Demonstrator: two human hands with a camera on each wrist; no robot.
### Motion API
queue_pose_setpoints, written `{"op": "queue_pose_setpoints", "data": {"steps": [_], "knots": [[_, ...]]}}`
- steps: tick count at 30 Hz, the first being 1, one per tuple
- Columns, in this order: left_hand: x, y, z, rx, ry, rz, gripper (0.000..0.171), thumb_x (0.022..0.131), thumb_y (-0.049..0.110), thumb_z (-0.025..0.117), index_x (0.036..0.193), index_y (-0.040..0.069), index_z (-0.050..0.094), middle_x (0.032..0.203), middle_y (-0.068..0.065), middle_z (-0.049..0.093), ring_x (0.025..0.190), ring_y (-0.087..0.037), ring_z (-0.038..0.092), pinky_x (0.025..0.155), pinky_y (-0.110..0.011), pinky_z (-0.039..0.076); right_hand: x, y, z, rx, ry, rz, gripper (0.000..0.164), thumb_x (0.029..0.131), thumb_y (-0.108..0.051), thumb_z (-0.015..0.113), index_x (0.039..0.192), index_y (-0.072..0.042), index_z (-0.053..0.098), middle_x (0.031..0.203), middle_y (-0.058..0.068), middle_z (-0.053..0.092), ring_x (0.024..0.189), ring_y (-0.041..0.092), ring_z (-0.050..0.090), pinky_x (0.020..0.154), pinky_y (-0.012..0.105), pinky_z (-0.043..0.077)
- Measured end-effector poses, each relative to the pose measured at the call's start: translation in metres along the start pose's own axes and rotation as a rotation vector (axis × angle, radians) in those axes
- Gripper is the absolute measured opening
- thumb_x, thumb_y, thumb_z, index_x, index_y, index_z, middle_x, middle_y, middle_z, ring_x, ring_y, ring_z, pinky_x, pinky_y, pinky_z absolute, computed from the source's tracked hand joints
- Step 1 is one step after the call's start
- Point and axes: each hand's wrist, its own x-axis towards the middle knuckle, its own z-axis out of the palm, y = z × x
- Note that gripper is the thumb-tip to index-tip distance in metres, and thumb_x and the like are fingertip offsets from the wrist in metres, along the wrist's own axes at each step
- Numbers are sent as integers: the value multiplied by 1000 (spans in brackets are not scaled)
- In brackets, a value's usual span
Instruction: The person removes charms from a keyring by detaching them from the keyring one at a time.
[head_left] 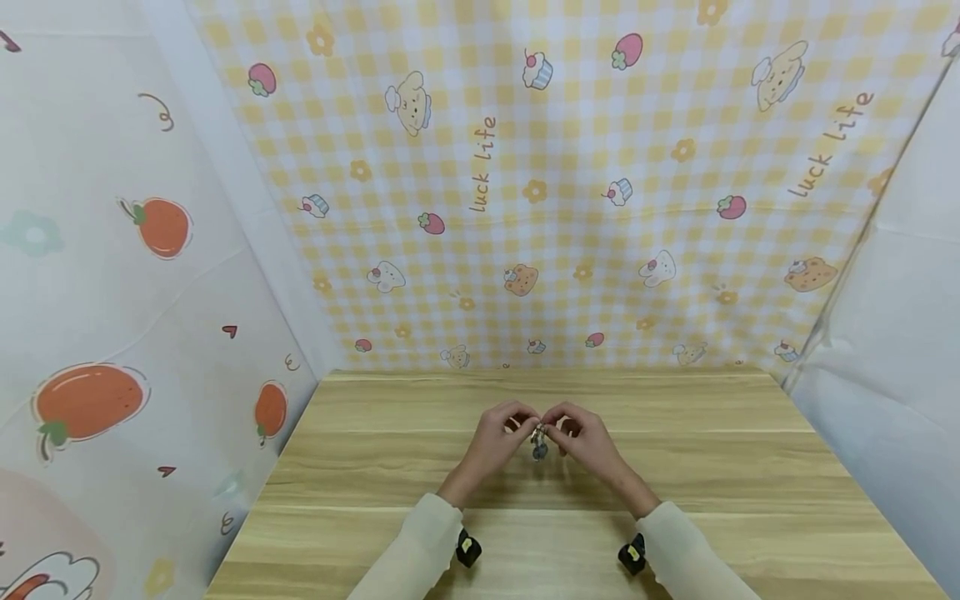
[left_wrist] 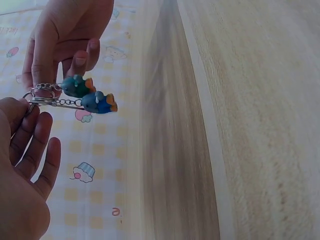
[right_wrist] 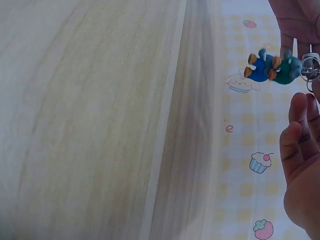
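In the head view my left hand (head_left: 495,437) and right hand (head_left: 588,442) meet fingertip to fingertip above the table, both pinching a metal keychain (left_wrist: 44,101). Two small animal figures dangle from its chains: a green-bodied one (left_wrist: 75,86) and a blue-bodied one (left_wrist: 98,103), each with a grey head and orange feet. Thumb and forefinger of the left hand (left_wrist: 20,175) grip the ring at the left. The right hand (left_wrist: 70,30) pinches the metal from the other side. From the right wrist, fingers partly cover the rings (right_wrist: 311,67).
Beneath the hands lies a wood-grain table (head_left: 375,475). A yellow checked cloth (head_left: 480,317) hangs behind it, and a printed white sheet (head_left: 247,250) stands at the left. Black wrist devices (head_left: 468,550) sit by both cream sleeves.
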Motion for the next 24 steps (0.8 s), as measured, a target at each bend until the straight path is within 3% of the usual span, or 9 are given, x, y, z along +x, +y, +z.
{"op": "queue_pose_setpoints", "data": {"steps": [11, 17, 24], "knots": [[-2, 2, 0, -3, 6, 3, 15, 106, 20, 68, 109, 8, 78, 102, -5, 77, 91, -14, 70, 80, -26, 60, 1, -1, 0, -81, 10, 25, 11, 101, -5, 73, 101, -15, 76, 93, 8, 74, 56, 17, 63, 48, 26, 48], [-2, 4, -1, -7, 0, -2, 14, 106, 19, 69, 109, 10, 78, 101, -4, 77, 91, -15, 70, 80, -26, 60, 1, -2, 0, -85, 32, 61, 11, 101, -4, 71, 99, -15, 75, 89, 8, 74, 56, 26, 64, 48, 25, 47], [-3, 1, -3, -12, 2, -5, 14, 106, 20, 69, 109, 10, 78, 102, -4, 77, 89, -8, 68, 80, -25, 60, 1, -3, -5, -56, 94, 114, 11, 101, -2, 70, 98, -12, 73, 90, 12, 72, 58, 37, 63, 50, 25, 48]]}}
